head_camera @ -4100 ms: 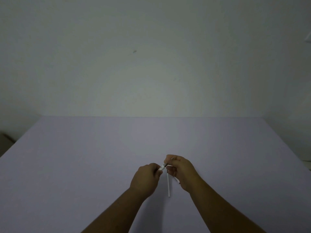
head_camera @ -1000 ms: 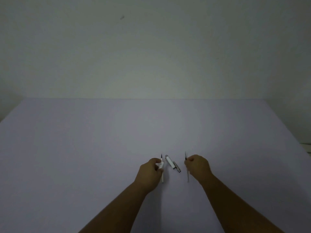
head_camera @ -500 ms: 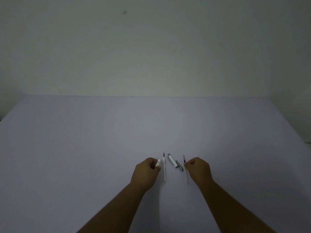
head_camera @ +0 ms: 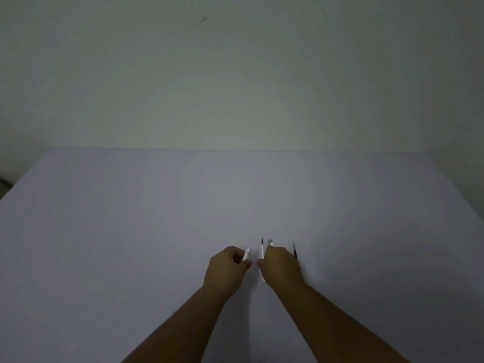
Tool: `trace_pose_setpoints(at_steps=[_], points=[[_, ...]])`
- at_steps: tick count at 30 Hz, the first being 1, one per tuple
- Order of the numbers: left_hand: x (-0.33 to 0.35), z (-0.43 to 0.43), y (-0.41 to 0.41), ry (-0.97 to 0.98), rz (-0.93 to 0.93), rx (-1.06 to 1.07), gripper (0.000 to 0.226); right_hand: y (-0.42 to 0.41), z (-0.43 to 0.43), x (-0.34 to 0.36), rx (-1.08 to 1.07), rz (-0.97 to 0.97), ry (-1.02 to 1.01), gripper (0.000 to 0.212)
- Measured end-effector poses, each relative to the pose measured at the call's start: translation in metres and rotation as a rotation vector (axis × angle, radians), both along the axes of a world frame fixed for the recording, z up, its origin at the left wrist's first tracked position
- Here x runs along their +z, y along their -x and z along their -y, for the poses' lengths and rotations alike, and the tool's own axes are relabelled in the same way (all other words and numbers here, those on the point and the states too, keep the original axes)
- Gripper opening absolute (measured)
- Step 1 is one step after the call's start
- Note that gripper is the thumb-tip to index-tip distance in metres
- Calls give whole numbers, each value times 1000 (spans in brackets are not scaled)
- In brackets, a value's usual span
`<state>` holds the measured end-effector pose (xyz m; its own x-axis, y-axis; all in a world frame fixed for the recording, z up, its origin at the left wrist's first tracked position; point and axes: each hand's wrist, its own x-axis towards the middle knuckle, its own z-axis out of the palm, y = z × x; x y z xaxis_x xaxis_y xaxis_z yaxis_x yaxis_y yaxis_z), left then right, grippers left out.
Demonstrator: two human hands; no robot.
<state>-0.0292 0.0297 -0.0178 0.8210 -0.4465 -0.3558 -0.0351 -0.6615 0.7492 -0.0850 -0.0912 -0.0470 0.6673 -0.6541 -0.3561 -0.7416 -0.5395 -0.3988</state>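
Pen parts lie on a pale lilac table (head_camera: 157, 231). My left hand (head_camera: 226, 269) pinches a short white pen piece (head_camera: 246, 254) that sticks up past its fingers. My right hand (head_camera: 281, 264) lies curled over a white and silver pen barrel (head_camera: 270, 242), of which only the far tip shows. Whether its fingers grip the barrel is hidden. A thin white refill with a dark tip (head_camera: 262, 251) lies between the hands. A second thin refill (head_camera: 294, 250) rests on the table just right of my right hand.
A plain pale wall (head_camera: 235, 87) rises behind the table's far edge. The table's left edge runs diagonally at the left, with a dark object (head_camera: 4, 183) beyond it.
My right hand let go of the right refill, which now lies on the table, and moved left onto the pen barrel. My left hand still holds the short white piece.
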Motion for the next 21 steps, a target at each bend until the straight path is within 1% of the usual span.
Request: trace_pose_setpoints(at_steps=[4, 6, 8, 11, 13, 17, 21], points=[[0, -6, -2, -3, -6, -2, 8, -1, -8, -6, -13, -1, 25, 24], [0, -9, -2, -5, 6, -7, 7, -1, -7, -3, -77, 32, -40, 29], [0, -11, -2, -20, 26, -14, 7, -2, -3, 5, -163, 145, -131, 31], [1, -12, -3, -40, 23, -30, 7, -1, 6, 22, -352, 417, -350, 18], [4, -9, -2, -39, 11, -38, 6, 0, 8, 31, -445, 521, -492, 13], [8, -4, 1, -31, 26, -69, 11, 2, 8, 37, -476, 555, -604, 12], [11, -1, 3, -22, 24, -69, 8, 8, 10, 37, -502, 598, -667, 10]])
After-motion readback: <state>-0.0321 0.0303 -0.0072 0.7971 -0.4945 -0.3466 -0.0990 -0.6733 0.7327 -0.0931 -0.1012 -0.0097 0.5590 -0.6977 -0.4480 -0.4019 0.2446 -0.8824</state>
